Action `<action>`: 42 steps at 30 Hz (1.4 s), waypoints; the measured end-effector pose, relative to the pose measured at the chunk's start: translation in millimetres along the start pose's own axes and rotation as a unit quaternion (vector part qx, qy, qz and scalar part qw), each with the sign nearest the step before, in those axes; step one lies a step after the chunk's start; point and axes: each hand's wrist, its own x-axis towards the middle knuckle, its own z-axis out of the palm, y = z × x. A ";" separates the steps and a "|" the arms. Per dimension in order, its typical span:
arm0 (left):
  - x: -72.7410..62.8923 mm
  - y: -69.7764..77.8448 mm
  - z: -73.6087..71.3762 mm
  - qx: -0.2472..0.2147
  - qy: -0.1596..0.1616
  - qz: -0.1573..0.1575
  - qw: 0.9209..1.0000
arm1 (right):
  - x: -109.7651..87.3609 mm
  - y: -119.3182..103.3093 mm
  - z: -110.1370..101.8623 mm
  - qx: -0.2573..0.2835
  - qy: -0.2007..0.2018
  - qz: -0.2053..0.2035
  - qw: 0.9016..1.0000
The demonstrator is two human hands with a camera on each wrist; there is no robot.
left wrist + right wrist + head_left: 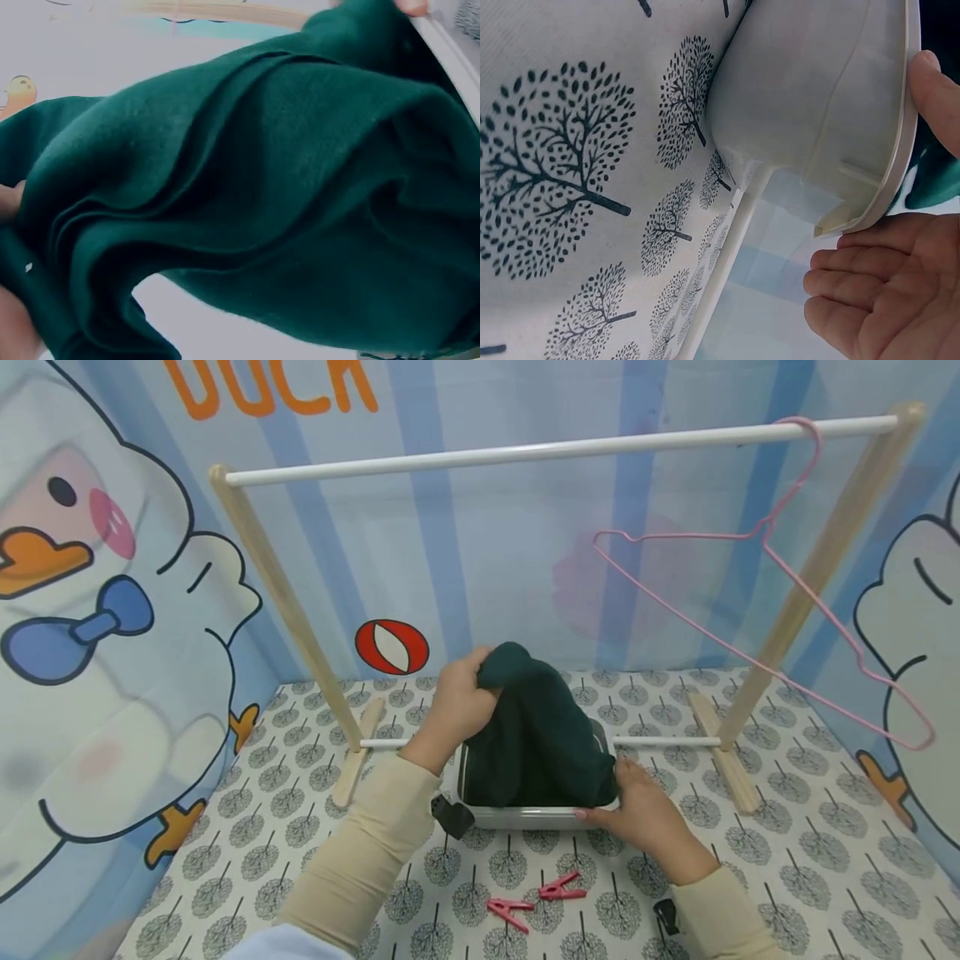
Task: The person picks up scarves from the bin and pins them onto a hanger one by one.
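Note:
A dark green cloth hangs in a raised fold over a pale plastic bin, its lower part inside. My left hand grips the cloth's upper left end above the bin's rim. Folds of the same cloth fill most of the left wrist view. At the bin's front right corner, my right hand holds the rim. In the right wrist view, the thumb of that hand lies on the rim and the fingers rest against the other side of the corner. The cloth's full shape is hidden by its folds.
A wooden drying rack with a white top bar stands over the bin. One pink hanger hangs at its right end. Two pink clothespins, one left and one right, lie in front on the tree-patterned cloth.

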 end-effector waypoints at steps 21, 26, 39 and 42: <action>0.6 7.0 -17.1 -0.078 0.088 0.035 0.992 | -56.4 -35.9 -122.8 -0.067 0.235 -0.043 0.969; 0.1 5.6 -18.0 -0.078 0.095 0.028 0.992 | -58.8 -9.5 -173.2 -0.105 0.444 -0.035 0.889; -2.6 4.0 -17.3 -0.087 0.075 0.003 0.993 | -45.2 53.2 -184.8 -0.136 0.346 0.113 0.921; -3.3 2.4 -16.6 -0.088 0.072 0.002 0.994 | -42.0 57.2 -180.4 -0.120 0.363 0.095 0.919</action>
